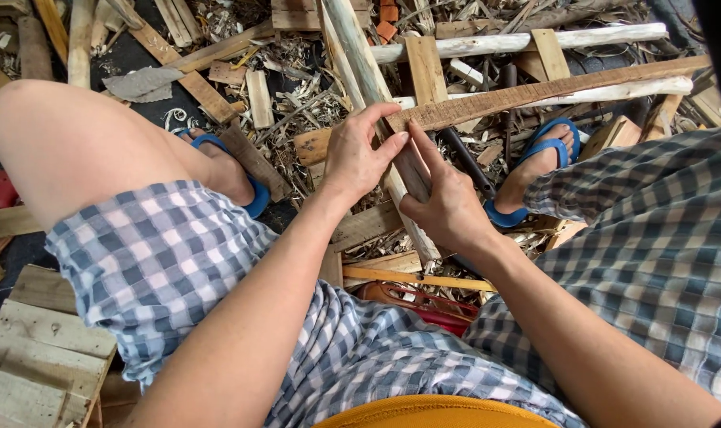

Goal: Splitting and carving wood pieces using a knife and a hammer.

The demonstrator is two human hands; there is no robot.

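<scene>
Wood shavings (pixel 297 87) and offcuts litter the dark ground all around, with pale peeled poles (pixel 527 40) lying across the top and a plank pallet (pixel 35 349) at lower left; the person sits in checked shorts (pixel 178 261), feet in blue sandals (pixel 546 147); the left hand (pixel 360 154) pinches the near end of a long reddish wooden strip (pixel 535 93), thumb and fingers closed on it; the right hand (pixel 447 202) grips a pale round stick (pixel 372 79) just beneath, forefinger stretched up to the strip's end; the strip runs away to the upper right, crossing the stick between the knees.
</scene>
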